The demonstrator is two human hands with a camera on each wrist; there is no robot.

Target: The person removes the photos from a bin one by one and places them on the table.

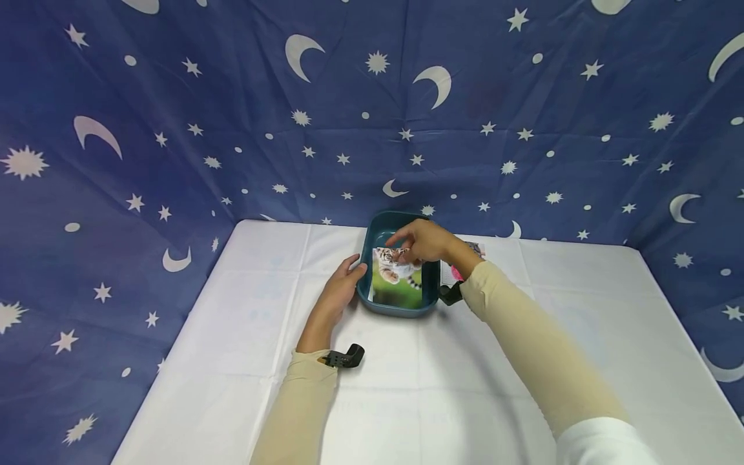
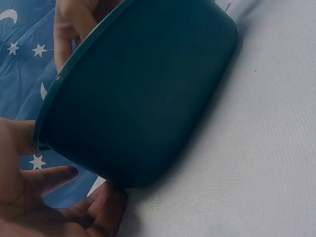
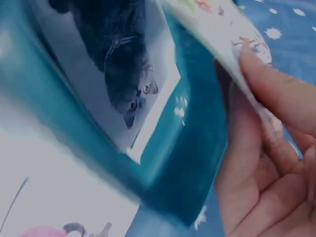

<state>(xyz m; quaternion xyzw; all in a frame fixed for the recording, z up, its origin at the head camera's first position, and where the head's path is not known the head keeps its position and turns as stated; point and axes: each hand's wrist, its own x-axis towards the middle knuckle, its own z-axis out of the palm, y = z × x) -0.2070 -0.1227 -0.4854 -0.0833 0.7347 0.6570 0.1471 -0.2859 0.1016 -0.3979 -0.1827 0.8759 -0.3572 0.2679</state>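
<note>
- Our left hand (image 1: 340, 287) rests against the left outer wall of the teal tray (image 1: 431, 284); fingers lie straight along it, thumb at the rim. Looks like bracing so the tray can't slide on the cloth.
- The left wrist view confirms it: relaxed fingers (image 2: 54, 177) under and beside the tray wall (image 2: 143, 98), nothing curled round it.
- Our right hand (image 1: 427, 240) hovers over the tray's far half and pinches the tiger photo (image 1: 397, 278) by its upper edge, thumb under, fingers on top. The photo tilts into the tray, near end low.
- In the right wrist view, a cat photo (image 3: 113, 64) already lies flat on the tray floor beneath the held one.
- More cards (image 1: 473, 248) lie just right of the tray, partly hidden by the right forearm.
- White table cloth (image 1: 232, 323) leaves open room left, right and toward us; the starry backdrop (image 1: 372, 97) closes in just behind the tray's far rim.
</note>
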